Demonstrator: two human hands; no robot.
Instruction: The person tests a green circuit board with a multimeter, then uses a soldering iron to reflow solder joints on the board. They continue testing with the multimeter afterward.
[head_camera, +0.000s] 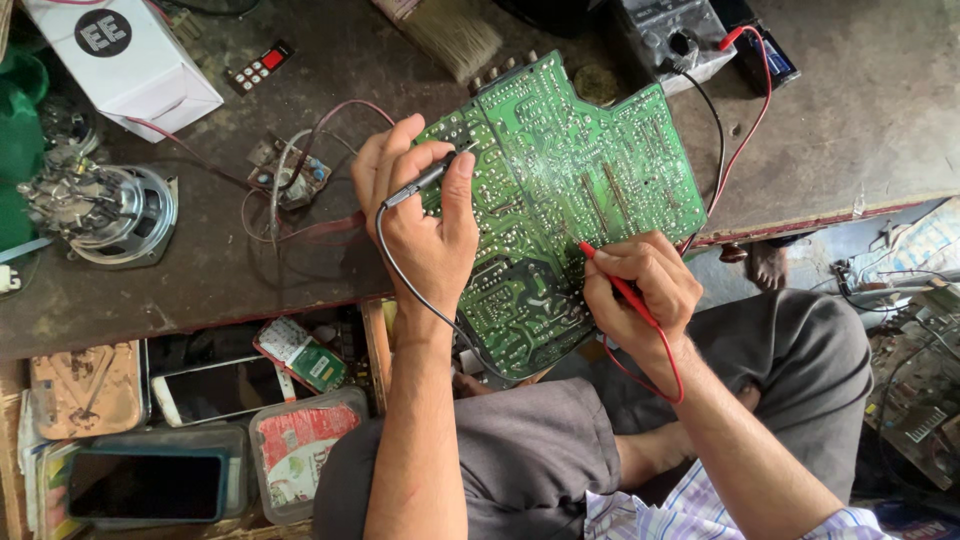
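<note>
While the dark, worn counter (200, 280) fills the upper part of the view, its near edge carries a large green circuit board (560, 200), solder side up, tilted and overhanging toward the seated person's lap. Below the counter edge on the left, an open compartment holds a rust-stained flat tin (85, 390), a white smartphone (215, 388) lying face up, a small green circuit module (305, 358), a clear plastic tub with a red-printed lid (295, 450), contents not discernible, and a shallow tray (150, 487) holding a dark-screened device. On the counter, a white carton (125, 60) stands at top left, a loudspeaker unit (105, 210) lies beside it near the left edge, and a brush (450, 35) lies at the top centre. A grey meter (670, 35) sits at the top right, with red and black leads running from it. The left hand (420, 220) rests on the board's left margin, its grip pinched on a black probe (425, 180) between thumb and forefinger, the tip touching the board. The right hand (640, 285) rests at the board's lower right edge, its grip pressed around a red probe (605, 270), the tip touching the solder side. A small component board (290, 175) with loose wires lies just left of the left hand.
</note>
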